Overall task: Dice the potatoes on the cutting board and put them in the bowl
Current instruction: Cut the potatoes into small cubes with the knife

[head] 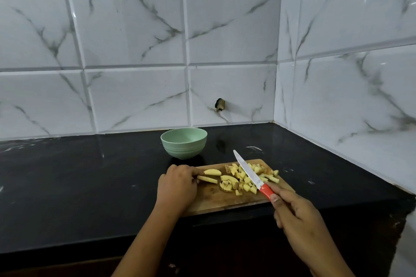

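The diced potato (245, 179) is heaped on the right half of the cutting board (225, 201). Two uncut potato wedges (211, 172) lie at its left. The left hand (177, 186) curls its grip onto the wedges' left ends. The right hand (299, 216) wraps its grip around the red handle of the knife (247, 171), with the blade angled over the dice. The bowl (183, 143) stands on the surface (90, 175) just beyond the board. The pieces are probably firm, light and slippery, so hold each wedge by its end, flat face down.
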{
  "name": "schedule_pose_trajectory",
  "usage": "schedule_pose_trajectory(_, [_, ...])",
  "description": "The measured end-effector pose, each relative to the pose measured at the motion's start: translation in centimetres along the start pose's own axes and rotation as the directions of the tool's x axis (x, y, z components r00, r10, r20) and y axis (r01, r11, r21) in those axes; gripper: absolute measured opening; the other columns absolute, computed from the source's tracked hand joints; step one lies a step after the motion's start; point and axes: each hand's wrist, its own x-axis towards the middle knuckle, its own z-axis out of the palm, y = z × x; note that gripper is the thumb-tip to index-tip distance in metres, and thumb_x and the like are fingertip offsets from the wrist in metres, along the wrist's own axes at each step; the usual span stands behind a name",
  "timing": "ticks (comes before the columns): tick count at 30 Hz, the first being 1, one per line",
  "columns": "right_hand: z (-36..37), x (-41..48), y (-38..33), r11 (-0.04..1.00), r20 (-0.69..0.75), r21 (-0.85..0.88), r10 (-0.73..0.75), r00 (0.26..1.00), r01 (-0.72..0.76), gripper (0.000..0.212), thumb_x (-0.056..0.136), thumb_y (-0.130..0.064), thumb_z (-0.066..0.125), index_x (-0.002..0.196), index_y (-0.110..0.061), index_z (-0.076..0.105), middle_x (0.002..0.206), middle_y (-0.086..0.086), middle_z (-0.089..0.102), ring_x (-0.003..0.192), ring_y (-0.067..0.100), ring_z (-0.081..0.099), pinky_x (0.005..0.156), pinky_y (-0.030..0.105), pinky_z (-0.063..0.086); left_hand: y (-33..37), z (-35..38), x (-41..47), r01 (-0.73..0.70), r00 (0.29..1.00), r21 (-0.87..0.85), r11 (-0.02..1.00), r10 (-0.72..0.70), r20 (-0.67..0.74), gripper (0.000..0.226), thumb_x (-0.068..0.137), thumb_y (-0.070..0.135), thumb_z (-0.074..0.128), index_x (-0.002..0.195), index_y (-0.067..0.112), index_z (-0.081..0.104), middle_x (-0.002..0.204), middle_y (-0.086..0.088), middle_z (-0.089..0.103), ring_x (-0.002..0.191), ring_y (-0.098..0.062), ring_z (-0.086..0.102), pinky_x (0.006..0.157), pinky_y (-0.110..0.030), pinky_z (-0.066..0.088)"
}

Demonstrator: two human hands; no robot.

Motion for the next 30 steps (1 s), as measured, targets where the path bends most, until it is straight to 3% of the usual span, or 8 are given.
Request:
schedule_pose_trajectory(6, [0.4,-0.3,0.0,0.995,0.006,-0.098,-0.033,0.999,0.033,0.035,0.098,-0.024,0.046,0.131,-0.034,0.054,0.072,-0.006,0.055,0.061,0.005,0.053,0.054,0.014,0.043,1.1,-0.4,0.1,-0.072,0.991,-0.007,0.997,0.072,0.111,0.043,0.088,0.021,0.047,0.124,0.044,0.054,0.131,0.016,0.046,0.12,-0.015,0.036,0.097,-0.036,0.033])
schedule_pose_trajectory(11, [-0.1,-0.5,-0.1,0.982,-0.001,-0.184,-0.051,0.999,0.05,0.035,0.098,-0.025,0.046,0.132,-0.035,0.052,0.067,-0.003,0.057,0.057,0.008,0.052,0.052,0.021,0.043,3.0,-0.2,0.8,-0.228,0.934,-0.025,0.973,0.226,0.275,0.05,0.086,0.021,0.048,0.127,0.048,0.049,0.139,0.015,0.037,0.126,-0.015,0.028,0.1,-0.038,0.025])
schedule_pose_trajectory(21, [-0.9,-0.3,0.0,0.987,-0.032,-0.154,-0.04,0.999,0.035,0.036,0.098,-0.024,0.047,0.132,-0.034,0.053,0.073,-0.01,0.054,0.065,0.005,0.054,0.057,0.014,0.04,3.8,0.4,1.1,-0.231,0.938,-0.103,0.968,0.249,0.24,0.036,0.086,0.019,0.046,0.114,0.041,0.054,0.12,0.014,0.05,0.117,-0.011,0.038,0.101,-0.036,0.025])
schedule_pose_trajectory(25, [-0.7,-0.2,-0.1,0.993,-0.033,-0.12,-0.028,0.999,0.024,0.036,0.098,-0.023,0.047,0.132,-0.034,0.052,0.074,-0.008,0.055,0.067,0.006,0.055,0.058,0.014,0.041,4.6,0.0,1.8,-0.267,0.928,-0.007,0.964,0.259,0.269,0.044,0.088,0.016,0.045,0.124,0.041,0.051,0.121,0.009,0.051,0.118,-0.014,0.039,0.102,-0.039,0.025])
schedule_pose_trajectory(30, [-0.4,0.0,0.7,0.996,-0.019,-0.084,-0.016,1.0,0.014,0.035,0.097,-0.022,0.049,0.13,-0.034,0.055,0.073,-0.012,0.052,0.071,0.003,0.053,0.065,0.013,0.04,4.5,0.4,2.4,-0.291,0.918,0.038,0.956,0.268,0.294,0.038,0.095,0.021,0.042,0.127,0.039,0.05,0.125,0.006,0.047,0.121,-0.015,0.037,0.101,-0.04,0.025])
